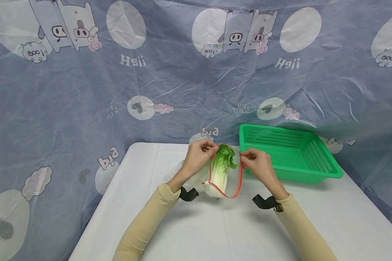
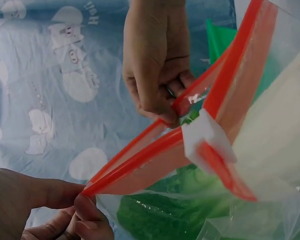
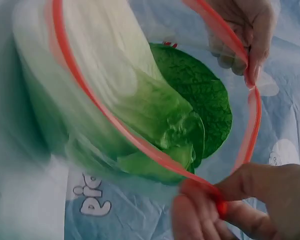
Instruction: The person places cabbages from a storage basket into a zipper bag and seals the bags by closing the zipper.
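Observation:
Both hands hold a clear zip bag with a red-edged mouth (image 1: 240,181) and a white slider (image 2: 205,140). My left hand (image 1: 197,157) pinches the red edge at its upper left; in the left wrist view thumb and finger grip a corner of it. My right hand (image 1: 258,165) pinches the edge on the right side, and the mouth stands spread between the hands. A Chinese cabbage (image 1: 221,168), with pale stalks and green leafy top, shows within the red loop. In the right wrist view the cabbage (image 3: 140,95) is partly seen through clear plastic.
A green perforated plastic basket (image 1: 320,177) stands at the back right, just beyond my right hand. The white-covered table (image 1: 202,232) ends at a blue-grey printed cloth (image 1: 170,72) hanging behind.

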### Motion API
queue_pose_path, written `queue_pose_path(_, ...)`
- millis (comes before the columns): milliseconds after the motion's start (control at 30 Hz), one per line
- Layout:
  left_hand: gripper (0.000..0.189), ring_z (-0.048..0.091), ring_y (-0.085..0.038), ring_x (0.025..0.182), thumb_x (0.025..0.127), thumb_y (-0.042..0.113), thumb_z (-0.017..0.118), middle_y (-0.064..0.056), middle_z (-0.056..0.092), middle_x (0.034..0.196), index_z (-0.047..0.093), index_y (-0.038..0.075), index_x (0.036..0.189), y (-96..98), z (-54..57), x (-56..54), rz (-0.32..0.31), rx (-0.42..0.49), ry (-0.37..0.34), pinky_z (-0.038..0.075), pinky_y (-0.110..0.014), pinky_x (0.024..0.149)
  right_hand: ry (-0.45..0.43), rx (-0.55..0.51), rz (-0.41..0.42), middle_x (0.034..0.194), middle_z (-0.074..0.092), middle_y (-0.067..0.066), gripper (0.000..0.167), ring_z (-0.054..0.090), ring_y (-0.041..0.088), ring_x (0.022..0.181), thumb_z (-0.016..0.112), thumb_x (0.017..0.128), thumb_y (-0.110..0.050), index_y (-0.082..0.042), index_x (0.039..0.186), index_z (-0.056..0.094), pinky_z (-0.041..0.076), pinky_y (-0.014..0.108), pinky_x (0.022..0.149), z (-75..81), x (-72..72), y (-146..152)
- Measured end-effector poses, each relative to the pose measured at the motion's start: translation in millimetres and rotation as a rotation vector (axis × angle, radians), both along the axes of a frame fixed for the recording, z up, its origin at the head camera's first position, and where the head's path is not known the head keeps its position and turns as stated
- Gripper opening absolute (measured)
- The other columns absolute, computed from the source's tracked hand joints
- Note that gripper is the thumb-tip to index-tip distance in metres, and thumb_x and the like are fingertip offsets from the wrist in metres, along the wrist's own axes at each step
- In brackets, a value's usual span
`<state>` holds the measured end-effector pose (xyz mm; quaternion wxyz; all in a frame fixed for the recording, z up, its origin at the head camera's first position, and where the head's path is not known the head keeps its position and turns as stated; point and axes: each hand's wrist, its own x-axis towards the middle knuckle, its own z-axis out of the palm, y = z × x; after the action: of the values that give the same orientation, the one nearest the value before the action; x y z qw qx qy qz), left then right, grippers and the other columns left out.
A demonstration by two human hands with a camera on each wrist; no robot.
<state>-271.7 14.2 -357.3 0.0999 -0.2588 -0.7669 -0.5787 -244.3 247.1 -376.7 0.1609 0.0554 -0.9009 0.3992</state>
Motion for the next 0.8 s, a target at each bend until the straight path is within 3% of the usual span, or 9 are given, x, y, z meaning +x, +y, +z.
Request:
queue_pose_path(200, 0.009, 0.063, -0.014, 0.063, 0.091, 0.021, 0.068, -0.003, 0.069, 0.075, 0.070, 0.012, 0.092, -12.1, 5.6, -4.9, 0.038, -0.005, 0.004, 0.050, -0.027, 0.057, 0.003, -0.378, 0.032, 0.072, 0.068, 0.002, 0.025, 0.067, 0.014, 0.058, 0.066, 0.092, -0.019, 0.006, 0.097, 0.066, 0.059, 0.033, 0.059, 9.0, 0.8, -8.1)
queue_pose_path(367, 0.019, 0.059, -0.015, 0.059, 0.091, 0.032, 0.067, -0.001, 0.064, 0.071, 0.062, 0.013, 0.089, -25.5, 12.2, -6.9, -0.005, -0.130, -0.064, 0.047, -0.027, 0.051, -0.023, -0.605, 0.057, 0.074, 0.070, 0.000, 0.031, 0.070, 0.012, 0.062, 0.066, 0.092, -0.019, 0.011, 0.102, 0.062, 0.060, 0.034, 0.069, 16.8, 0.6, -13.7)
queue_pose_path(467, 0.033, 0.050, -0.013, 0.055, 0.088, 0.040, 0.069, 0.001, 0.054, 0.065, 0.053, 0.012, 0.081, -35.6, 18.0, -2.6, -0.072, -0.298, -0.095, 0.041, -0.026, 0.050, -0.020, -0.669, 0.041, 0.075, 0.071, 0.001, 0.029, 0.071, 0.013, 0.065, 0.066, 0.092, -0.019, 0.009, 0.102, 0.062, 0.060, 0.034, 0.071, 18.0, -0.7, -15.6)
queue_pose_path(633, 0.038, 0.042, -0.009, 0.057, 0.080, 0.035, 0.079, 0.003, 0.048, 0.066, 0.050, 0.011, 0.078, -46.3, 23.6, 7.0, -0.278, -0.640, -0.080, 0.037, -0.023, 0.055, 0.000, -0.816, 0.038, 0.079, 0.071, 0.003, 0.024, 0.071, 0.012, 0.069, 0.063, 0.094, -0.013, 0.009, 0.102, 0.060, 0.059, 0.031, 0.072, 16.1, -6.6, -13.3)
queue_pose_path(700, 0.034, 0.045, -0.007, 0.061, 0.079, 0.027, 0.081, 0.004, 0.051, 0.070, 0.053, 0.008, 0.083, -45.3, 22.9, 8.8, -0.350, -0.718, -0.061, 0.039, -0.021, 0.058, 0.002, -0.882, 0.041, 0.079, 0.070, 0.004, 0.020, 0.071, 0.012, 0.068, 0.062, 0.094, -0.010, 0.009, 0.101, 0.059, 0.059, 0.028, 0.071, 15.4, -10.2, -11.3)
queue_pose_path(800, 0.030, 0.049, -0.007, 0.065, 0.080, 0.017, 0.080, 0.003, 0.053, 0.073, 0.056, 0.004, 0.091, -39.8, 19.3, 9.1, -0.399, -0.758, -0.023, 0.042, -0.020, 0.061, 0.000, -0.957, 0.033, 0.077, 0.070, 0.005, 0.018, 0.071, 0.014, 0.067, 0.059, 0.094, -0.005, 0.011, 0.102, 0.058, 0.059, 0.028, 0.071, 15.2, -14.6, -9.7)
